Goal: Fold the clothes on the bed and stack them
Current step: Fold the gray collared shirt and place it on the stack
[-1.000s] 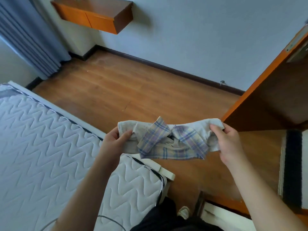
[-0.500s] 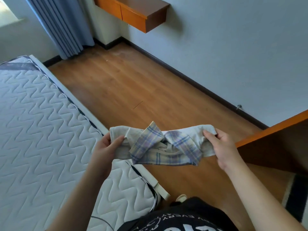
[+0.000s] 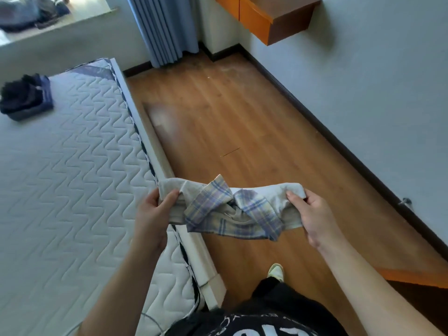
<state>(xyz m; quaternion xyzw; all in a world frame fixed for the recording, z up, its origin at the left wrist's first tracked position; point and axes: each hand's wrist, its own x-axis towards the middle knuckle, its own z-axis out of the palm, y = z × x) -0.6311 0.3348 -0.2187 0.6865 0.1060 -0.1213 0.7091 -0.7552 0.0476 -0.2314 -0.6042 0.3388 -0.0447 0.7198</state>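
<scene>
Clothes (image 3: 25,97) sit in a dark stack over at the far left of the mattress (image 3: 72,190), navy and black layers piled together, well apart from the action. More dark garments (image 3: 31,13) lie heaped on the sill at the top left corner, past the bed's far end. The mattress itself is bare quilted white, its piped edge running down toward the person along the wooden floor (image 3: 242,132).

Now to the hands. The left hand (image 3: 155,215) is up above the mattress's near right edge, thumb on top and fingers curled under, pinching the left end of a folded shirt (image 3: 230,209). The shirt is pale, with a plaid collar or sleeves in blue and cream crossed over its front, and it is stretched flat between both hands in the air, not touching the bed. Its left end hangs over the mattress's edge; the rest of it is out over the floor.

On the other end, the right hand (image 3: 312,214) grips the shirt's right end, thumb pressed onto the top of the cloth and fingers wrapped beneath. Both forearms reach forward from the bottom of the view, above a black printed top, and one pale shoe (image 3: 276,271) shows on the floor below the shirt.

Further right, a blue curtain (image 3: 167,27) hangs at the far wall, a wall-mounted orange-and-brown cabinet (image 3: 269,18) juts out beside it, and a dark skirting board runs along the grey wall down the right side.
</scene>
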